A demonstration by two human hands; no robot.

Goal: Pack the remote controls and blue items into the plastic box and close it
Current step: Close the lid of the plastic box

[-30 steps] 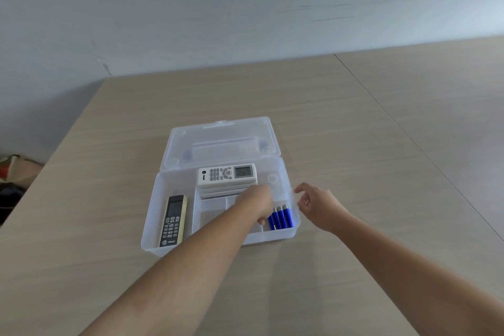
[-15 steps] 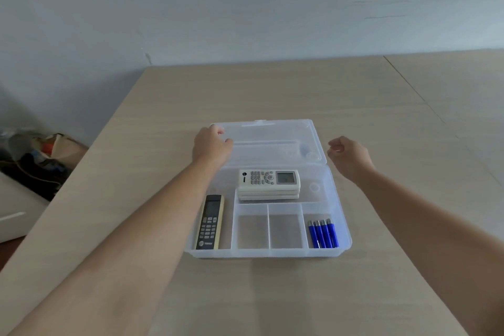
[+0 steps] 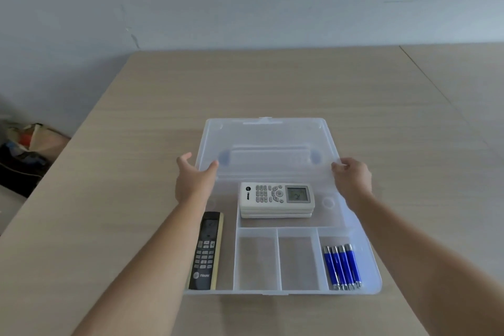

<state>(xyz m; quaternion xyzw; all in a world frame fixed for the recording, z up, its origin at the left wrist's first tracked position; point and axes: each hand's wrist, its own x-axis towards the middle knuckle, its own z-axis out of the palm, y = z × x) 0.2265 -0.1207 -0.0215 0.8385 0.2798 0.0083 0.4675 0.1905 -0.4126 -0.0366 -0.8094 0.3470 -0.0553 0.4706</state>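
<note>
A clear plastic box lies open on the wooden table, its lid folded back away from me. Stacked white remotes lie in the rear compartment. A black remote fills the left slot, and several blue items lie in the front right compartment. My left hand is at the lid's left edge, thumb on the lid and fingers spread. My right hand pinches the lid's right edge.
Two middle front compartments of the box hold nothing. The table's left edge drops to the floor, where bags and clutter lie. A grey wall stands behind the table. A seam runs across the table at right.
My left hand drew back out of the box, and both hands moved up to the lid's two side edges. The view came closer and shifted left.
</note>
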